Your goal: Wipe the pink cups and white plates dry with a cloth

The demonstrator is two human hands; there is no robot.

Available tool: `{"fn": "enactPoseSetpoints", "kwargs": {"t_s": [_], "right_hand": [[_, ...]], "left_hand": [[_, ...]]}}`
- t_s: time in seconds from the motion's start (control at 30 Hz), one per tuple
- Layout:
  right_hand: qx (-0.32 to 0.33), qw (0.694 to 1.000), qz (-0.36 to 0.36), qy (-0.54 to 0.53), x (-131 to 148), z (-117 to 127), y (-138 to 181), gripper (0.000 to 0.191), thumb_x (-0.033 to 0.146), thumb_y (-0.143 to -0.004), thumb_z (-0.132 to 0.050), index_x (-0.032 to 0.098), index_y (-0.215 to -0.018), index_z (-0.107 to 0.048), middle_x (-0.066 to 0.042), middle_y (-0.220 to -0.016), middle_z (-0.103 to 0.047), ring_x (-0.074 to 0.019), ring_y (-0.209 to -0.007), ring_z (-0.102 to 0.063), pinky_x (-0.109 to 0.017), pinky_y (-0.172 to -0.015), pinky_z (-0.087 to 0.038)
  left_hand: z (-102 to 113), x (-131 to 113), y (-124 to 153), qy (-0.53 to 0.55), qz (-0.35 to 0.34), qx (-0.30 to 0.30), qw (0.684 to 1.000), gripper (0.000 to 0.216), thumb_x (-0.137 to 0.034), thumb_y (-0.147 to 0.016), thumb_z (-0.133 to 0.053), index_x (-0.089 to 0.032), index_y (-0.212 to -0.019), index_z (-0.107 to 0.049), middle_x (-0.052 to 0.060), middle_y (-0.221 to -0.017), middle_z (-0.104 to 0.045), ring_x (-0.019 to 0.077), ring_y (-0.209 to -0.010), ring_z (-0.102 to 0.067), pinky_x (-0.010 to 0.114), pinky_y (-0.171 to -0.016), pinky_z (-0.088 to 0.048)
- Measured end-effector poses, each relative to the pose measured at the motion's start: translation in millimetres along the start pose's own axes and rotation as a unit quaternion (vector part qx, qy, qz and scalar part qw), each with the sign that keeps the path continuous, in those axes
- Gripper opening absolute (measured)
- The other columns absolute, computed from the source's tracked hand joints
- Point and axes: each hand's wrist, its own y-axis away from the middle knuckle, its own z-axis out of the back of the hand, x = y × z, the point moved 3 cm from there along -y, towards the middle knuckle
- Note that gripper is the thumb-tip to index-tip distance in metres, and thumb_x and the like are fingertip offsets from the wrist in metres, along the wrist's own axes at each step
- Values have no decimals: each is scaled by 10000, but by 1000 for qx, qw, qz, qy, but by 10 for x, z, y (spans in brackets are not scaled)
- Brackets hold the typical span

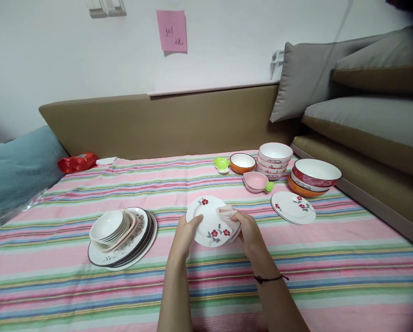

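Note:
A white plate with red flowers is held tilted above the striped cloth, in the middle of the head view. My left hand grips its left edge, with the thumb on the upper face and the other fingers hidden beneath. On the right side, my right hand pinches a pale cloth or tissue against the plate's rim. The pale cloth wraps over the rim and covers part of the plate's right side. A dark cord bracelet circles my right wrist.
Left stands a stack of plates topped with small white bowls. Flowered plates lie right. Behind are pink dishes, a green leaf dish, an orange bowl and stacked bowls. Cushions border the right side.

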Motion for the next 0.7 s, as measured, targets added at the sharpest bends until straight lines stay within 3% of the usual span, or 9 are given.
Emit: {"fn": "enactPoseSetpoints", "kwargs": {"t_s": [0.13, 0.23, 0.33, 0.4, 0.47, 0.53, 0.6, 0.67, 0.7], "right_hand": [[-64, 994, -10, -89, 16, -27, 0, 386, 210, -557, -557, 122, -871, -764, -54, -821, -749, -236, -755, -661, -279, -562, -481], [-74, 985, 10, -157, 21, -87, -20, 392, 178, -549, -560, 135, -889, -752, -54, -906, -750, -250, -919, -667, -285, -688, -536], [-47, 989, -5, -143, -8, -104, -24, 406, 173, -526, -565, 133, -885, -748, -58, -876, -751, -270, -957, -660, -298, -713, -543], [-24, 992, -23, -126, -35, -99, -11, 399, 182, -521, -563, 124, -868, -750, -68, -856, -751, -284, -958, -657, -313, -718, -542], [-7, 991, -30, -127, -62, -98, 1, 382, 182, -518, -563, 120, -844, -752, -76, -853, -752, -291, -961, -657, -325, -739, -542], [-1, 989, -25, -142, -104, -101, -4, 360, 178, -511, -567, 124, -815, -752, -80, -850, -753, -291, -946, -663, -330, -744, -542], [-5, 988, -13, -151, -175, -102, -29, 350, 191, -510, -572, 121, -805, -747, -86, -844, -751, -284, -911, -670, -325, -720, -540], [-19, 991, -3, -129, -279, -91, -66, 371, 234, -523, -578, 111, -835, -738, -86, -832, -746, -267, -836, -676, -312, -652, -528], [-32, 994, 0, -104, -338, -79, -85, 401, 258, -529, -569, 107, -862, -733, -80, -813, -742, -254, -774, -675, -303, -599, -513]], "left_hand": [[-184, -20, 35, 104, -24, 0, 994, 535, -469, -734, -662, -167, -1172, -610, 92, -1080, -686, 228, -892, -638, 280, -674, -496], [-336, -23, 20, 108, -66, -8, 992, 564, -382, -684, -706, -181, -1194, -575, 80, -1088, -669, 210, -904, -624, 274, -704, -505], [-307, -14, -26, 22, -86, -46, 995, 511, -226, -626, -671, -179, -1128, -593, 46, -897, -679, 186, -732, -617, 255, -596, -484], [-234, -1, -54, -25, -65, -43, 997, 424, -201, -625, -606, -157, -1047, -608, 5, -665, -617, 156, -528, -541, 241, -468, -411], [-169, -16, -52, -49, -49, -28, 997, 381, -213, -628, -596, -139, -1001, -612, -13, -579, -562, 144, -461, -489, 237, -432, -371], [-123, -99, 8, -48, -59, -31, 997, 436, -255, -640, -641, -138, -1057, -604, 32, -720, -632, 173, -585, -569, 258, -512, -439], [-50, -271, 164, -51, -95, -82, 991, 560, -325, -650, -695, -165, -1172, -571, 99, -1005, -659, 218, -827, -624, 310, -692, -502], [85, -492, 463, -73, -148, -153, 974, 606, -392, -654, -724, -202, -1208, -571, 123, -1192, -605, 249, -1007, -601, 363, -864, -485], [156, -587, 662, -89, -167, -141, 972, 550, -417, -648, -737, -211, -1144, -620, 120, -1185, -613, 269, -1053, -589, 384, -917, -468]]}}
